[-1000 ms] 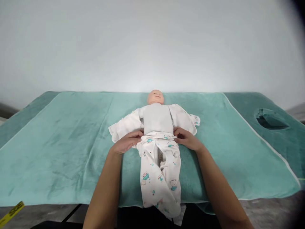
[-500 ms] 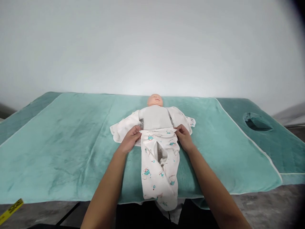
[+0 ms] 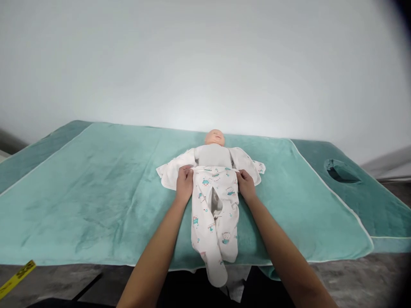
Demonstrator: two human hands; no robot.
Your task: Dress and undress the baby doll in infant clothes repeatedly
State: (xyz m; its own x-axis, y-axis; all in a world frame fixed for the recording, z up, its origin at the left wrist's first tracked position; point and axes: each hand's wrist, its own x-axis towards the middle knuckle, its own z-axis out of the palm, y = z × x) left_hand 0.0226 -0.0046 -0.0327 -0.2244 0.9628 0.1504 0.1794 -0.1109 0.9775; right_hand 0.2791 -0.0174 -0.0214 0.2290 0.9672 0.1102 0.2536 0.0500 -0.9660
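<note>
A baby doll (image 3: pixel 215 137) lies on its back, head toward the wall, with a plain pale torso. White printed baby pants (image 3: pixel 207 226) with an open crotch cover its lower body, and one leg end hangs over the bed's front edge. My left hand (image 3: pixel 185 183) pinches the waistband at its left corner. At the right corner, my right hand (image 3: pixel 245 184) grips the same waistband with fingers closed. A white baby shirt (image 3: pixel 180 169) lies spread open around the torso, its sleeves out to both sides.
A teal blanket (image 3: pixel 96 184) covers the bed (image 3: pixel 379 201), which has a face hole (image 3: pixel 342 171) at the right. Behind it rises a white wall (image 3: pixel 205 64). Yellow tape (image 3: pixel 17 278) marks the grey floor at lower left.
Both hands have raised the waistband slightly up the torso. The pants have shifted toward the wall and their leg ends now lie apart. The camera view has tilted a little.
</note>
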